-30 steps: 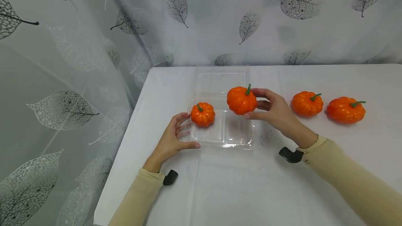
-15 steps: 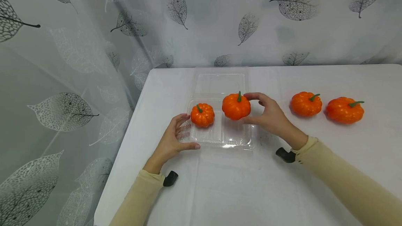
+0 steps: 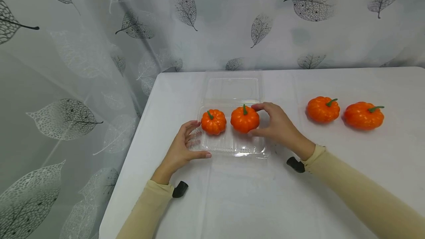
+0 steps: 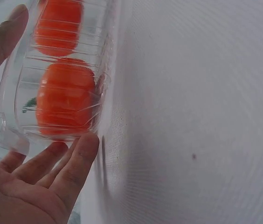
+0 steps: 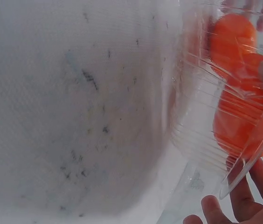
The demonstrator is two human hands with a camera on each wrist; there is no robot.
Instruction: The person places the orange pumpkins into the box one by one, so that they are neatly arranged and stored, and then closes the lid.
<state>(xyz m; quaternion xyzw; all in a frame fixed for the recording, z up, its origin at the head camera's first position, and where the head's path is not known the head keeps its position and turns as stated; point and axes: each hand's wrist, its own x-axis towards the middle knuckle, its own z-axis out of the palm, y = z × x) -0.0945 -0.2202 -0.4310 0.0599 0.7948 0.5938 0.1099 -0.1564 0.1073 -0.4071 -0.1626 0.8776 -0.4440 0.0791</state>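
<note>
An open clear plastic clamshell box (image 3: pixel 252 145) lies on the white table. In its left side sits a small orange pumpkin (image 3: pixel 213 122) with a green stem. My right hand (image 3: pixel 282 126) pinches a second pumpkin (image 3: pixel 245 120) between thumb and fingers, inside the right half of the box; the wrist view shows this pumpkin (image 5: pixel 241 116) through the ribbed wall. My left hand (image 3: pixel 184 145) is at the box's front left corner, fingertips against the end wall and thumb along the front edge. In the left wrist view its fingers (image 4: pixel 78 161) look fairly straight.
Two more orange pumpkins, one rounder (image 3: pixel 322 109) and one wider (image 3: pixel 363 115), rest on the table to the right. The box's lid (image 3: pixel 232 87) lies folded back toward the far table edge. A leaf-patterned curtain (image 3: pixel 225 21) hangs behind and to the left.
My right hand has moved left and toward me with its pumpkin, bringing it down into the right half of the box. The left hand has stayed at the corner.
</note>
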